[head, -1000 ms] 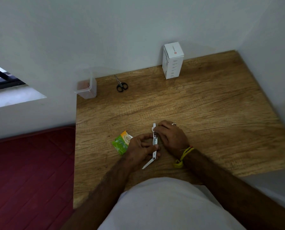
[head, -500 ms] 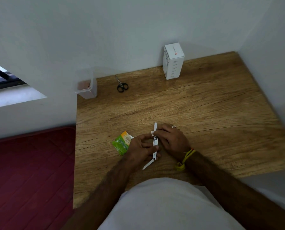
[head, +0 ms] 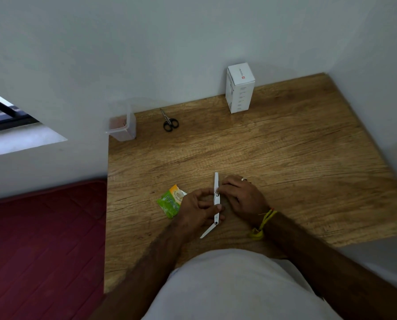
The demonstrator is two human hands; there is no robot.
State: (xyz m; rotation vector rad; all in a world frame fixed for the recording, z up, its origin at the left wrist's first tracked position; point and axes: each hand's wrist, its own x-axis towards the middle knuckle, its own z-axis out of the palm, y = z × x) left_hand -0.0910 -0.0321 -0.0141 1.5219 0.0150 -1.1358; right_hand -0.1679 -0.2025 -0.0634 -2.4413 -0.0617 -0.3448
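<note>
The white box by the wall has a small red square logo on its top and a short grey line of text beside it, too small to read. The rows of print on its side are also illegible. The green packet, just beside the left hand, has white lettering, too blurred to read.

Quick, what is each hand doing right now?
Left hand: fingers pinch the lower part of the white folding stick.
Right hand: fingertips pinch the same stick higher up, near its middle joint.
</note>
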